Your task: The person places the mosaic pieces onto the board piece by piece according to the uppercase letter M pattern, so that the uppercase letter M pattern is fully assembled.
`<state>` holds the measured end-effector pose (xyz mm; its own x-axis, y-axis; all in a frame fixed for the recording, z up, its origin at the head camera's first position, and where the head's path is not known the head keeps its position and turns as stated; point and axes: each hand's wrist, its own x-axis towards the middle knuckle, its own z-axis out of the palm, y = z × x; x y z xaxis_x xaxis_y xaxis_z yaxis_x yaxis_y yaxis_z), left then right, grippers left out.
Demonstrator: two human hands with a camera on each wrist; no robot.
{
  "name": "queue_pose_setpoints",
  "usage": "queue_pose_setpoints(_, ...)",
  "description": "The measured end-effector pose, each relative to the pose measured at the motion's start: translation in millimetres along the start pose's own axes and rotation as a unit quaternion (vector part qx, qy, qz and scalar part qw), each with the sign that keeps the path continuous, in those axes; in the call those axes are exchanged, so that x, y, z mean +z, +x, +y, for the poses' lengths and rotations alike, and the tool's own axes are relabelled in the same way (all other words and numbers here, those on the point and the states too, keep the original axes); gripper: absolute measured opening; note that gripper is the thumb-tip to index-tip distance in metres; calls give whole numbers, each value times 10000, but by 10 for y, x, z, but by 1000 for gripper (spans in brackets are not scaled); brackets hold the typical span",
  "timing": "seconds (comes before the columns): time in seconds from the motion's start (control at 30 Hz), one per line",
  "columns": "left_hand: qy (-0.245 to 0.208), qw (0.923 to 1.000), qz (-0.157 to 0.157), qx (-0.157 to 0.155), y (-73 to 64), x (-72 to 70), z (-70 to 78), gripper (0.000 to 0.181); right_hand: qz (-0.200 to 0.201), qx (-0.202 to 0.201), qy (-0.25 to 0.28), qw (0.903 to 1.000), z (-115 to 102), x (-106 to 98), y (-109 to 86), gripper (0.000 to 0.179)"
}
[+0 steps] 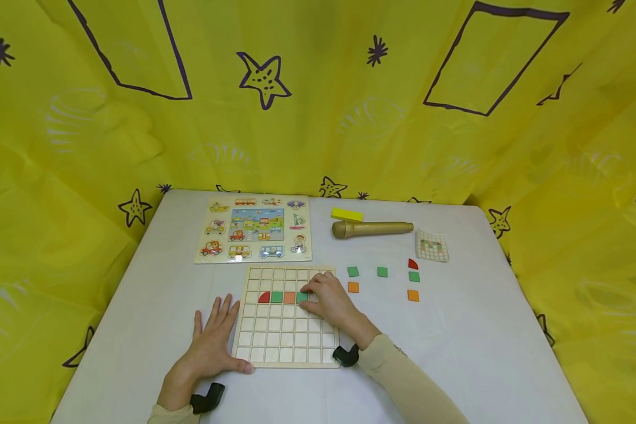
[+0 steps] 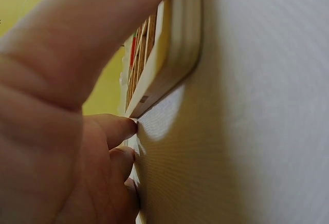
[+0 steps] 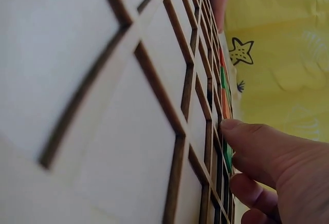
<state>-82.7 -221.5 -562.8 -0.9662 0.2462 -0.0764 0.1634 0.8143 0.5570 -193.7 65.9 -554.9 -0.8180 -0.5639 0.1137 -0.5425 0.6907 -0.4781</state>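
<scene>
A wooden grid board [image 1: 286, 340] lies on the table in front of me. Across its third row sit a red quarter-circle tile [image 1: 264, 298], a green square tile [image 1: 277, 297], an orange square tile [image 1: 290, 297] and, at the right end, another green square tile [image 1: 301, 298]. My right hand [image 1: 330, 300] pinches that last green tile between thumb and fingers; in the right wrist view the thumb [image 3: 241, 129] is right at it. Spread flat, my left hand [image 1: 212, 344] rests at the board's left side, its thumb along the near left corner.
Several loose tiles, such as an orange square [image 1: 353, 287] and a red quarter-circle [image 1: 413, 264], lie right of the board. Behind are a vehicle picture puzzle [image 1: 217, 235], a gold microphone [image 1: 373, 229], a yellow block [image 1: 347, 214] and a small pattern card [image 1: 431, 246].
</scene>
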Motion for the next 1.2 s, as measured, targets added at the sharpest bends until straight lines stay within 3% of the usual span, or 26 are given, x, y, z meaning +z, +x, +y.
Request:
queue_pose_setpoints(0.3, 21, 10000, 60, 42, -11, 0, 0, 143, 192, 184, 328, 9991, 43, -144, -64, 30)
queue_pose_setpoints(0.7, -38, 10000, -16, -39, 2, 21, -10, 143, 896, 587, 931, 9899, 318, -547, -187, 28)
queue_pose_setpoints(1.2, -56, 10000, 1, 61, -10, -20, 18, 142, 1464, 846, 416, 9847, 1002, -1178, -452, 33)
